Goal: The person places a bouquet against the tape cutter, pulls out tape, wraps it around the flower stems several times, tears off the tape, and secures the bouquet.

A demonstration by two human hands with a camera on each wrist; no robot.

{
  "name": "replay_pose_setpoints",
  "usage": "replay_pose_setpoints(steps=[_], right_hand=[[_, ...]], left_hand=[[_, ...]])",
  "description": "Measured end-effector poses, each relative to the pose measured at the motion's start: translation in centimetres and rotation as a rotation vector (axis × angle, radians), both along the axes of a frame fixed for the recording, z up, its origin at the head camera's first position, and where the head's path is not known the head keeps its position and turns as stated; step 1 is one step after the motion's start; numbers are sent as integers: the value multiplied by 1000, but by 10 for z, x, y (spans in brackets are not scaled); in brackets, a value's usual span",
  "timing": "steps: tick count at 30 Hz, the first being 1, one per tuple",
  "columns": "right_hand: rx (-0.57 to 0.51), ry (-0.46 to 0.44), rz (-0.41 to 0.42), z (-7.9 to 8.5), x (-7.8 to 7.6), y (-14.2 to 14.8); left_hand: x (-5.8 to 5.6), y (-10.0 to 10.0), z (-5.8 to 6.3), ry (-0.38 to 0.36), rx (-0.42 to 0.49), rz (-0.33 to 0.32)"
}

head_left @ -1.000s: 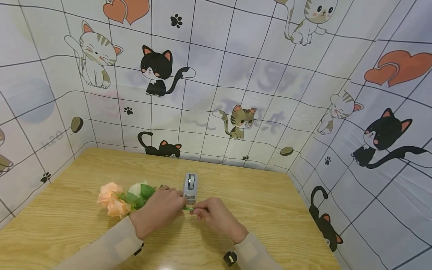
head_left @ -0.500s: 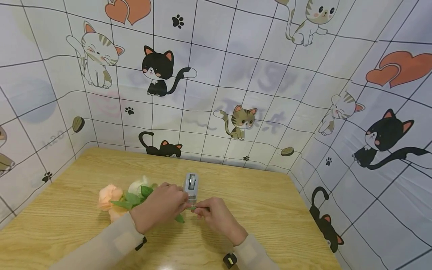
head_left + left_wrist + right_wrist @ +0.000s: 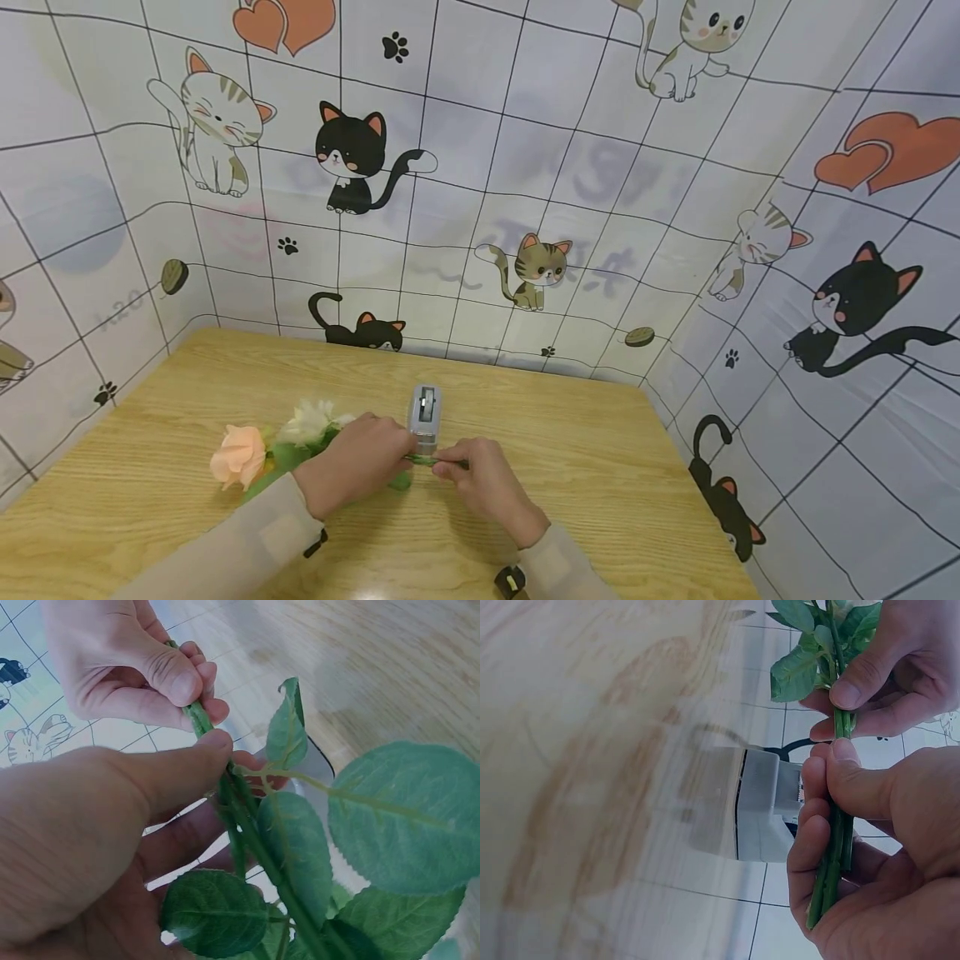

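A bunch of artificial flowers lies across the hands in the head view, with a peach bloom (image 3: 238,457) and a white bloom (image 3: 306,423) on the left. My left hand (image 3: 360,462) grips the green stems (image 3: 259,844) below the leaves (image 3: 416,814). Close beside it, my right hand (image 3: 486,483) pinches the lower stems (image 3: 832,862) between thumb and fingers; the cut ends show against its palm in the right wrist view. Just beyond both hands stands a grey tape dispenser (image 3: 425,408). The left hand and sleeve hide part of the bunch.
A wooden table (image 3: 570,442) carries everything. Behind and to the right rises a wall covering (image 3: 465,150) printed with cats and grid lines. Black wrist straps (image 3: 511,581) sit at the sleeve cuffs.
The bunch has turned about its stems: one peach bloom now shows instead of two, and the white bloom faces differently. Both hands stay in nearly the same place.
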State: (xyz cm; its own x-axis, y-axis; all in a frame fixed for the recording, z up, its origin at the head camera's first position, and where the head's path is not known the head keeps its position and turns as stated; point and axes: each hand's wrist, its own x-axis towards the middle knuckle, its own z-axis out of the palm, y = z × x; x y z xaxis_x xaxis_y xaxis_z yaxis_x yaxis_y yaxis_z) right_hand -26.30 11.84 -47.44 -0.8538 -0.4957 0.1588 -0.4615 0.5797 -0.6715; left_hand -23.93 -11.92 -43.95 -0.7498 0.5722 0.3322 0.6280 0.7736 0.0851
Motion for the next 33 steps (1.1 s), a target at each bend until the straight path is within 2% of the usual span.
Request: replay_pose_setpoints(steps=[5,11,21,26,33], right_hand=[[-1,-14,-9,-1,1,-1],[33,-17,33,3,-3,2],[208,23,114,18,-7,2],[231,-51,163,19,-12,3],[164,-130,149,19,-18,5]], left_hand=[[0,0,-3,55,-32,-4],[0,-2,-6,119,-66,2],[-1,-2,-9,181,-110,-2],[-1,-2,-9,194,-130,8],[0,-2,-11,200,-109,14]])
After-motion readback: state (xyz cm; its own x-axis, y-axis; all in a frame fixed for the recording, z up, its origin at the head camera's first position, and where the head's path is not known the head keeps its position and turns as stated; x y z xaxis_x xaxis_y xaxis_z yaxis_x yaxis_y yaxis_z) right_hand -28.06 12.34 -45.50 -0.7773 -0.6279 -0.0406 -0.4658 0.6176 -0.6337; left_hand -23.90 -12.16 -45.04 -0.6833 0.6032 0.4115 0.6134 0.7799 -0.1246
